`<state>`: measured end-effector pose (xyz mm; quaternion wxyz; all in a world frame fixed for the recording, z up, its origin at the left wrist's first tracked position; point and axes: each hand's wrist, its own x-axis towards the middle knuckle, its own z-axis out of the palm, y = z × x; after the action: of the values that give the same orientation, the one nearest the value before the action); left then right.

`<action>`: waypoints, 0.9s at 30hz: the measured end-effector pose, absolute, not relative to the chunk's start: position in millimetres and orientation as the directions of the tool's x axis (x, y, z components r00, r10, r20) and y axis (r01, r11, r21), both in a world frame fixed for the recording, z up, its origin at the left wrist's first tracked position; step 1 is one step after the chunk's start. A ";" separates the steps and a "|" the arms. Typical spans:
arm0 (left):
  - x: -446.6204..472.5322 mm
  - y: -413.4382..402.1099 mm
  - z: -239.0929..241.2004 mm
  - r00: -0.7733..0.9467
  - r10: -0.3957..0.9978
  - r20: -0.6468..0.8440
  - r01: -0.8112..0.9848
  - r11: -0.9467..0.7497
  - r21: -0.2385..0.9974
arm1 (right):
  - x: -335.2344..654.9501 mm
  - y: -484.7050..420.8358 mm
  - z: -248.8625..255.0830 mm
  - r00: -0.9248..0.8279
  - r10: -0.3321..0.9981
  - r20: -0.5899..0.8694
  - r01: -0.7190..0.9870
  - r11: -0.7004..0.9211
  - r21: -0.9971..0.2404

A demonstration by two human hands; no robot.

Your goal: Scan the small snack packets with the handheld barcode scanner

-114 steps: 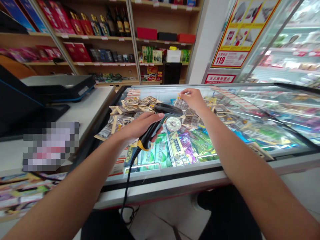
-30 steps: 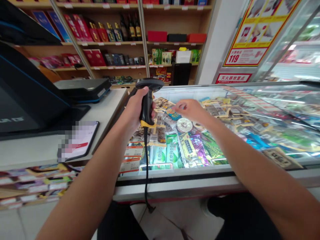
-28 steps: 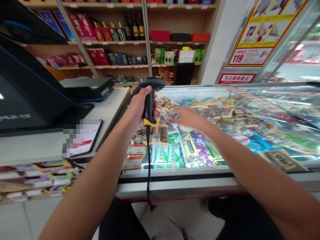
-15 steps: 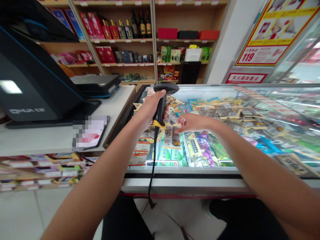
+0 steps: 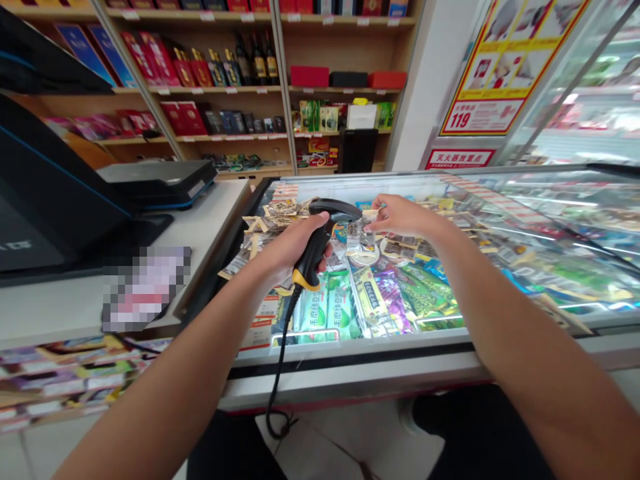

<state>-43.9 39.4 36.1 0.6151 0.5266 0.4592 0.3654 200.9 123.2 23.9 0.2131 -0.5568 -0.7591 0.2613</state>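
My left hand (image 5: 296, 241) is wrapped round the handle of a black and yellow barcode scanner (image 5: 313, 256). The scanner's head tilts to the right, close to a small clear packet (image 5: 361, 241) with dark contents. Thumb and fingers of my right hand (image 5: 400, 217) pinch that packet at its right edge, over the glass top of a freezer chest (image 5: 390, 347). Similar snack packets (image 5: 270, 223) lie in a pile left of the scanner. Green-and-white packs (image 5: 327, 303) show below my hands.
A dark checkout machine (image 5: 45, 200), a flat scale (image 5: 155, 180) and a blurred-out phone-like object (image 5: 147, 287) stand on the counter (image 5: 220, 220) at left. The scanner's cord (image 5: 281, 367) hangs over the chest's front edge. Shelves (image 5: 220, 87) with bottles and boxes line the back.
The scanner has tipped, its head turning right and down towards the packet. My right hand has come up with the packet beside the scanner head. The whole view has shifted slightly.
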 end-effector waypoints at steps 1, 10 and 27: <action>-43.8 39.1 36.2 0.312 0.933 -0.182 0.035 0.180 0.983 | 200.4 122.8 23.6 -0.291 0.956 0.034 0.736 0.246 -0.631; -44.7 40.5 37.1 0.301 0.941 -0.152 0.060 0.141 0.988 | 198.2 117.4 29.1 -0.272 0.961 0.047 0.768 0.246 -0.591; -49.7 42.9 38.1 0.297 0.950 -0.094 0.074 0.075 0.994 | 200.8 120.3 26.7 -0.251 0.968 0.030 0.748 0.213 -0.629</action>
<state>-49.7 42.9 38.1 0.5754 0.5633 0.4544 0.3809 200.8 120.3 26.7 0.2153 -0.5728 -0.7486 0.2554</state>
